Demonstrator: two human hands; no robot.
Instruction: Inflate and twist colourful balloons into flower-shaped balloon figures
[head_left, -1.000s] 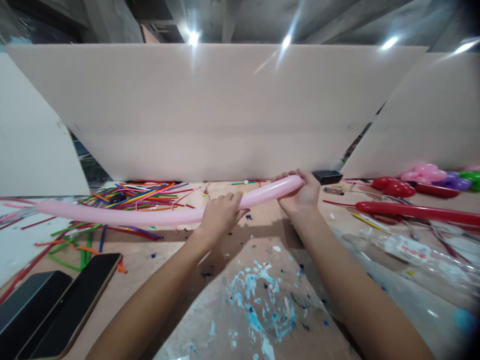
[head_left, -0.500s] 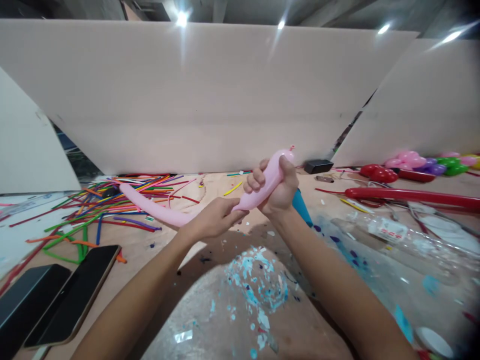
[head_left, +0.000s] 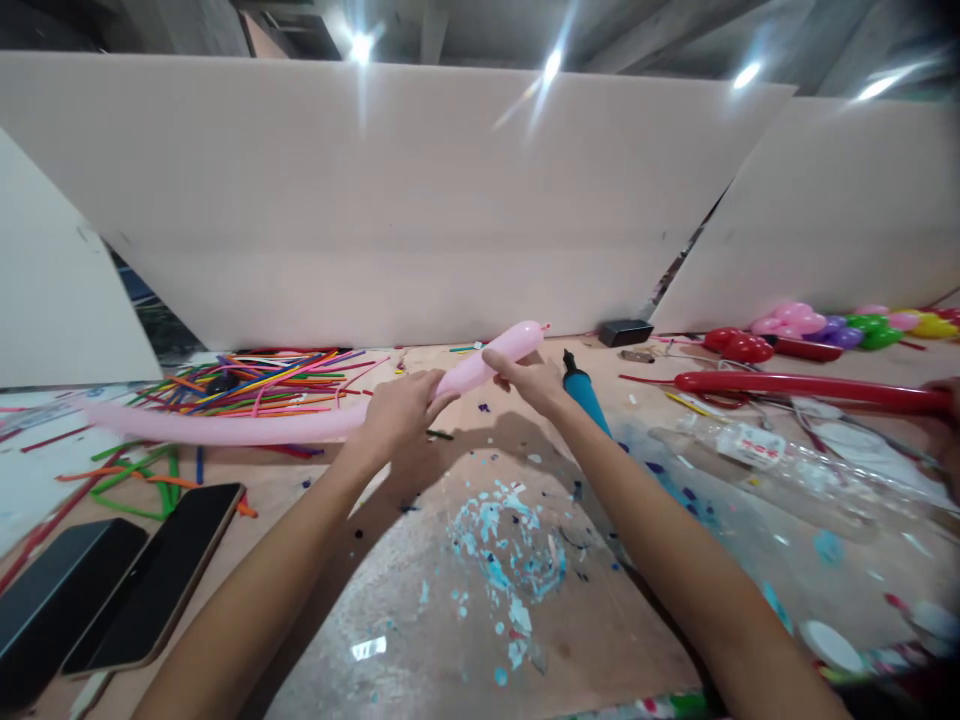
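Head camera: a person is gripping one long pink balloon (head_left: 300, 425) with both hands, just above a worktable (head_left: 360, 600) strewn with blue confetti (head_left: 510, 550). The left hand (head_left: 397, 405) is closing round the balloon's body, while the right hand (head_left: 529, 380) is pinching it narrowly just short of the knotted tip, which is pointing up and away. The rest of the balloon is trailing off to the left, over a loose heap of uninflated balloons (head_left: 255, 385) too many to count. The step in hand looks to be marking off a short section near the tip. Working it would call for a firm, even squeeze, as thin latex is likely to be unforgiving. Lying around the hands are one teal hand pump (head_left: 589, 395) just beside the right wrist, two dark phones (head_left: 150, 590) at the near left, one long red balloon (head_left: 810, 390) and one small black box (head_left: 625, 332) by the backing board (head_left: 420, 200).
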